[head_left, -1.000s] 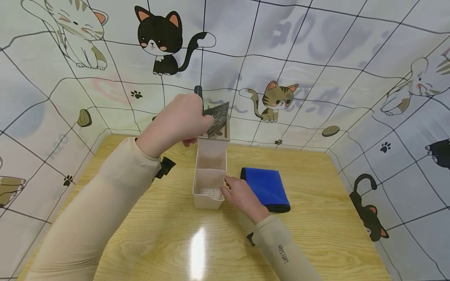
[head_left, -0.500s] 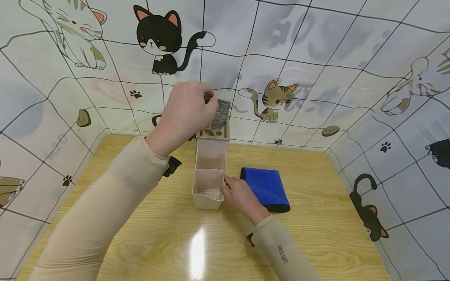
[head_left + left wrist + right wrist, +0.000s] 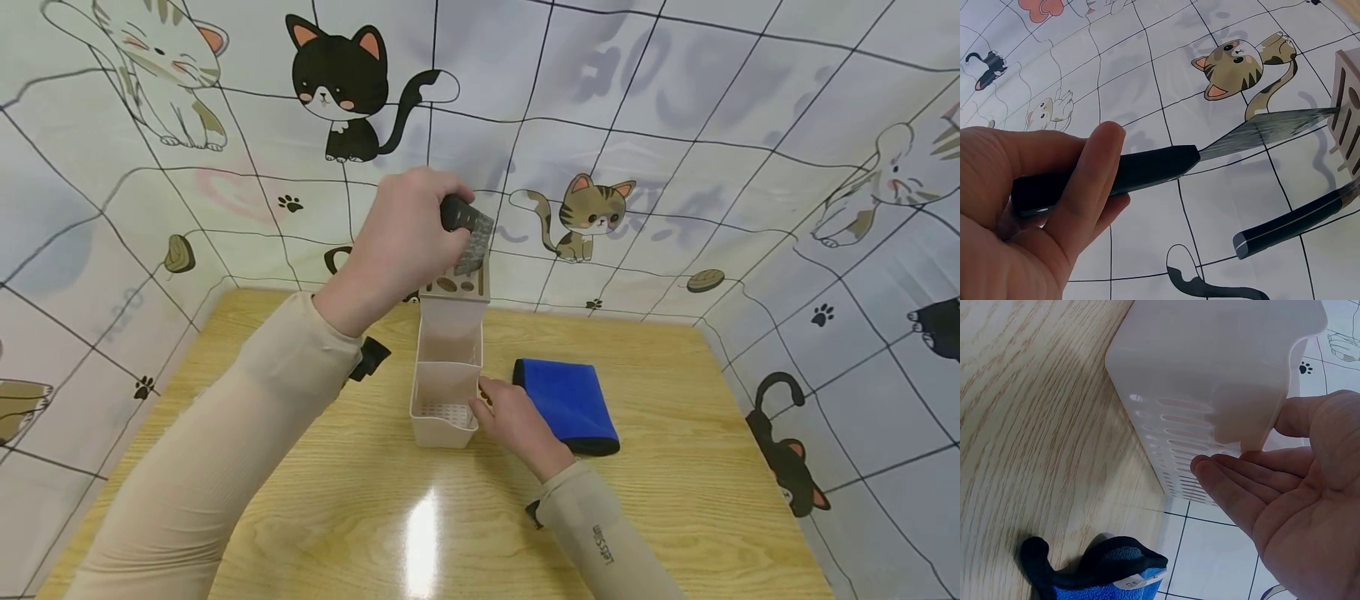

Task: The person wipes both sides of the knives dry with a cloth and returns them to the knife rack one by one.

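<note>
My left hand (image 3: 401, 246) grips the black handle of a broad-bladed kitchen knife (image 3: 1266, 134) with a grey patterned blade. The blade's far end is right at the slotted top (image 3: 480, 287) of a pale plastic knife and utensil holder (image 3: 444, 433). A second black handle (image 3: 1291, 225) sticks out of that slotted part, beside the knife in the left wrist view. Low at the holder's right side, my right hand (image 3: 1310, 481) holds the front compartment's wall, thumb over the rim and fingers against the perforated outside.
A folded blue cloth (image 3: 568, 404) with black edging lies on the wooden table (image 3: 315, 492), right of the holder. Close behind the holder stands a wall covering (image 3: 660, 208) printed with cats and grid lines, which also runs up both sides.
My left hand has moved up and right with the knife, turning the blade over the slotted top. The right hand and the holder have stayed in place.
</note>
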A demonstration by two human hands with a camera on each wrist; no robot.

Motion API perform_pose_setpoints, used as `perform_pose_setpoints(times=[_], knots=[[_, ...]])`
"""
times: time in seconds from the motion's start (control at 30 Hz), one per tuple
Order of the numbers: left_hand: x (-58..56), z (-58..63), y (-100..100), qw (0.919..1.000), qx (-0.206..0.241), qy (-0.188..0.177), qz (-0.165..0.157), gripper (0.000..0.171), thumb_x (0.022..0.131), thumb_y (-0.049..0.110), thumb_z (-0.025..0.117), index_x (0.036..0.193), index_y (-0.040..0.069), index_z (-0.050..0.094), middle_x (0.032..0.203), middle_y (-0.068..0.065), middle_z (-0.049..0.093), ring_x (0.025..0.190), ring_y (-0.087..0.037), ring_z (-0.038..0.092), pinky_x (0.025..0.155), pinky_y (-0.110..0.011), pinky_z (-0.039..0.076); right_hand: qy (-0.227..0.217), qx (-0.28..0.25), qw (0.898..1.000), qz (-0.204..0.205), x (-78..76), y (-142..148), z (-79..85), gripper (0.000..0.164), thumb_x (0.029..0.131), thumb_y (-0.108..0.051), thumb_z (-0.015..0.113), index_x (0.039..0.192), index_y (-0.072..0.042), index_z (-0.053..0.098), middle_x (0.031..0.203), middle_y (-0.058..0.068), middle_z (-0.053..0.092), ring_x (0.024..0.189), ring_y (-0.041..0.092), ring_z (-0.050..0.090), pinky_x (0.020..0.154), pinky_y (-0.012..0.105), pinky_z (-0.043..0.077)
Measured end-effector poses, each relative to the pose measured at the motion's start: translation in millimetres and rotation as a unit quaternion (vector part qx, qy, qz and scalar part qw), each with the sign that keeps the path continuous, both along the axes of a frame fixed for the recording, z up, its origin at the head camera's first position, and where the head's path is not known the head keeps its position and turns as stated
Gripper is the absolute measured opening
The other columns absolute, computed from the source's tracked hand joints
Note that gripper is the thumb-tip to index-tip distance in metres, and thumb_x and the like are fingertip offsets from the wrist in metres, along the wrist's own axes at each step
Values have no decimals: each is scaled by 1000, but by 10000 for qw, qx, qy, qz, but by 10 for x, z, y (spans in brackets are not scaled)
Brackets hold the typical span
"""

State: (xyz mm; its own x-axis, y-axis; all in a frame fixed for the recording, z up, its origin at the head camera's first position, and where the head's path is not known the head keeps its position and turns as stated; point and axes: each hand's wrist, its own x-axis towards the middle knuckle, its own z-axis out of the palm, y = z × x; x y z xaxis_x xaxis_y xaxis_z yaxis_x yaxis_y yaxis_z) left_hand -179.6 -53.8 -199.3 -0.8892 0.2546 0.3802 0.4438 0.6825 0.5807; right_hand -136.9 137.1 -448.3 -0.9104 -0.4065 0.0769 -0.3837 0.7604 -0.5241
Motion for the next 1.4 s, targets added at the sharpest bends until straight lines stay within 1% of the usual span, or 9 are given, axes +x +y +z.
perform_pose_setpoints(times=[0.1, 0.17, 0.4, 0.57, 0.73, 0.97, 1.13, 1.27, 1.4], knots=[[0, -21, 22, 9998, -89, 114, -151, 30, 91, -1, 67, 121, -4, 69, 122, -18, 69, 107, -29, 66, 87, -38, 59, -83, -51, 10000, 9, 18, 14, -6, 13, 104, -14, 59, 93, -9, 61, 73, 0, 57, 64, 12, 55, 59, 28, 46], [-4, -41, 38, 9992, -136, 263, -263, 28, 92, -1, 68, 119, -6, 68, 120, -19, 69, 105, -29, 67, 88, -38, 59, -68, -95, 9999, 21, 25, 20, -20, 13, 104, -13, 59, 92, -8, 61, 70, -1, 56, 59, 10, 51, 56, 26, 44], [-21, -95, 68, 9942, -219, 918, -515, 10, 95, -3, 65, 103, -7, 66, 98, -17, 71, 82, -26, 64, 73, -35, 55, 23, -187, 9998, 6, 29, 9, -50, 12, 103, -13, 62, 92, -9, 62, 72, 0, 61, 60, 9, 51, 56, 25, 43], [-27, -98, 75, 9914, -344, 1127, -573, 7, 95, -3, 65, 91, -4, 60, 81, -12, 63, 73, -24, 59, 67, -34, 51, -20, -193, 9998, -16, 18, 1, -57, 12, 103, -13, 61, 91, -10, 61, 70, -2, 57, 59, 9, 49, 55, 25, 42], [-33, -97, 84, 9909, -422, 1122, -608, 11, 96, -2, 65, 88, -2, 57, 75, -9, 57, 69, -23, 55, 63, -31, 46, -20, -196, 9998, -19, 15, -4, -63, 11, 103, -12, 61, 93, -10, 62, 74, -1, 61, 62, 10, 52, 56, 26, 44], [-64, -97, 85, 9907, -477, 1143, -561, 10, 95, -2, 66, 90, -4, 57, 77, -12, 61, 70, -24, 58, 62, -32, 48, 27, -192, 9998, -6, 6, -15, -61, 7, 103, -11, 62, 97, -8, 65, 83, 4, 68, 70, 13, 60, 61, 27, 49], [-116, -56, 82, 9898, -599, 1212, -447, 9, 95, -1, 65, 92, -5, 57, 79, -15, 65, 70, -27, 61, 62, -33, 50, 83, -267, 9996, 30, 4, -13, -51, 6, 102, -10, 63, 101, -5, 67, 92, 9, 73, 81, 21, 70, 68, 34, 57], [-160, -29, 84, 9904, -656, 1149, -401, 11, 96, 1, 64, 94, -4, 55, 78, -15, 65, 68, -27, 61, 60, -32, 47, 91, -352, 9993, 22, 2, -10, -49, 9, 102, -11, 63, 104, -4, 68, 98, 13, 75, 90, 25, 74, 75, 39, 60], [-210, -18, 92, 9893, -763, 1175, -406, 12, 96, 2, 64, 95, -5, 54, 76, -15, 64, 65, -27, 59, 58, -30, 44, 100, -339, 9994, 20, 2, -7, -48, 9, 102, -12, 63, 104, -5, 68, 98, 12, 75, 89, 24, 73, 74, 38, 59]])
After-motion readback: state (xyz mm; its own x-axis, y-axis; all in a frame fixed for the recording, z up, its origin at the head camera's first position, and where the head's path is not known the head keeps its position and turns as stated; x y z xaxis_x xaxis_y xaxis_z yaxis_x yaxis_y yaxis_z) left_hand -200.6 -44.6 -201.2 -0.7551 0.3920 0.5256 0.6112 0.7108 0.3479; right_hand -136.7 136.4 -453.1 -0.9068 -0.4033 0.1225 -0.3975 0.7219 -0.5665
